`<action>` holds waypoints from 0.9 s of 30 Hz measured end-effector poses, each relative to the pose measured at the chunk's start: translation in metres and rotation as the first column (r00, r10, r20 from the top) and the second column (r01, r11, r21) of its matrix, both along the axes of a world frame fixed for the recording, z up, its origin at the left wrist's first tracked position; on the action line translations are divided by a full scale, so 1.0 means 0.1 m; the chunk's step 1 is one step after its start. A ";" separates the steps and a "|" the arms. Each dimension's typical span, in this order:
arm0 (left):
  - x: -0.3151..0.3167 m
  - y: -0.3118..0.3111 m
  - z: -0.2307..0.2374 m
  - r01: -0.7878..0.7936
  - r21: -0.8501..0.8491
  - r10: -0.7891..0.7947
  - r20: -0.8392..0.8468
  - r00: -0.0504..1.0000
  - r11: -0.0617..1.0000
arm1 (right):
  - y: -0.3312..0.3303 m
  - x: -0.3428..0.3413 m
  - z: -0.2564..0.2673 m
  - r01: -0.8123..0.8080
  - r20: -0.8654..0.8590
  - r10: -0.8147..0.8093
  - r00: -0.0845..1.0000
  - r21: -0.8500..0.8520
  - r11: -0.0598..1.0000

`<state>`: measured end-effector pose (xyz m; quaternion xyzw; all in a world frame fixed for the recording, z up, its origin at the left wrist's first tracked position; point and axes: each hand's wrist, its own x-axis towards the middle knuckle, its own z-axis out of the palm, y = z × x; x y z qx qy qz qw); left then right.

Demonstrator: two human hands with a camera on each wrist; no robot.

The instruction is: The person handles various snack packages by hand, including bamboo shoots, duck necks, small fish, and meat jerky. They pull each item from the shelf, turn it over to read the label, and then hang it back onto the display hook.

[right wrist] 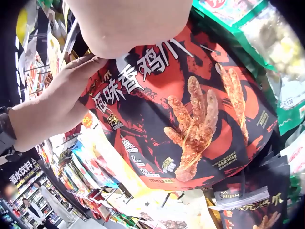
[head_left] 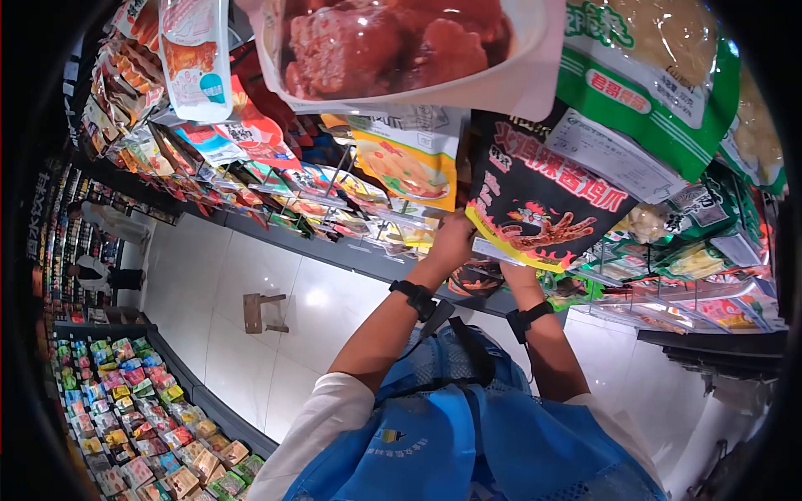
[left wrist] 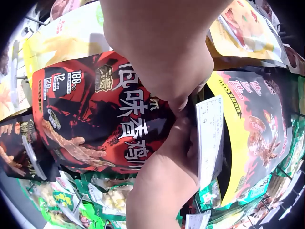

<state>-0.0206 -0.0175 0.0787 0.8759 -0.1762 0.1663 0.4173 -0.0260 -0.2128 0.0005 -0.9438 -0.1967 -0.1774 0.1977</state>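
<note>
Both hands meet at the top edge of a red-and-black bag of chicken feet (right wrist: 157,109), which hangs among other packs. My left hand (head_left: 454,238) pinches its top corner; in the right wrist view the left hand (right wrist: 62,98) shows curled fingers there. From the other side my right hand (head_left: 520,274) grips the same edge, its fingertips partly hidden behind a white price tag (left wrist: 209,140). In the left wrist view the left hand (left wrist: 159,43) comes from above and the right hand (left wrist: 162,176) from below. A black-and-yellow bag (head_left: 547,200) hangs just above both hands.
Large packs, including a meat tray (head_left: 393,50) and a green bag (head_left: 652,83), hang close overhead. Metal hooks (head_left: 338,171) and price tags stick out from the rack. A small stool (head_left: 263,313) stands on the tiled floor, and two people (head_left: 104,274) are at the far left.
</note>
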 end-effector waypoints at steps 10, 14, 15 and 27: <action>0.05 0.00 -0.09 -0.007 0.002 0.007 -0.065 0.998 1.000 | -0.22 0.09 -0.23 -0.044 0.134 0.048 0.990 -0.035 0.998; 0.08 -0.01 -0.21 -0.010 -0.024 0.008 -0.084 0.996 1.000 | -0.37 0.26 -0.47 -0.106 0.170 0.122 0.978 -0.100 0.989; 0.10 0.00 -0.24 -0.024 0.010 0.024 -0.099 0.995 1.000 | -0.40 0.31 -0.55 -0.118 0.166 0.140 0.976 -0.139 0.983; 0.08 -0.01 -0.29 -0.071 0.346 0.163 -0.246 0.955 0.935 | -0.27 0.25 -0.14 -0.020 0.027 0.022 0.999 -0.069 0.997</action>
